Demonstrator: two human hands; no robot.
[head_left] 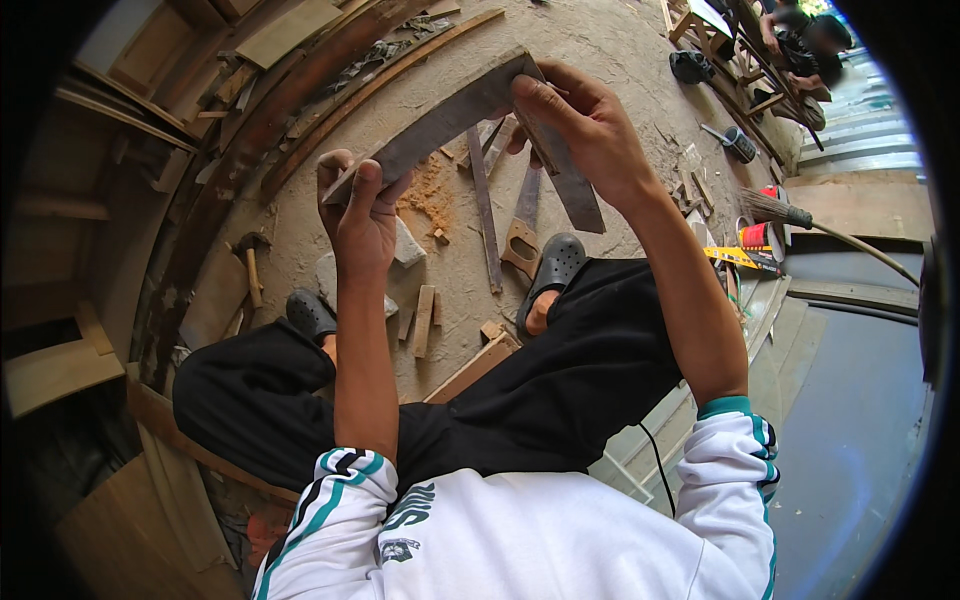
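A dusty concrete floor (pixel 610 50) carries a saw (pixel 522 232); left of it sawdust (pixel 430 195), farther left a hammer (pixel 250 262), below it wood offcuts (pixel 424 320).

**Both hands on a steel framing square above a littered workshop floor**

The left hand (pixel 362 210) grips the lower end of a dark, worn framing square (pixel 450 118), thumb on top. The right hand (pixel 585 125) pinches the square at its corner, where the shorter arm turns down to the right. The square is held in the air, tilted, above the concrete floor (pixel 600 40). On the floor beneath lie a handsaw (pixel 522 232), a patch of sawdust (pixel 430 195), wood offcuts (pixel 424 320) and a hammer (pixel 250 265). A broom (pixel 775 210) lies to the right. Grey clogs (pixel 555 265) cover the feet.
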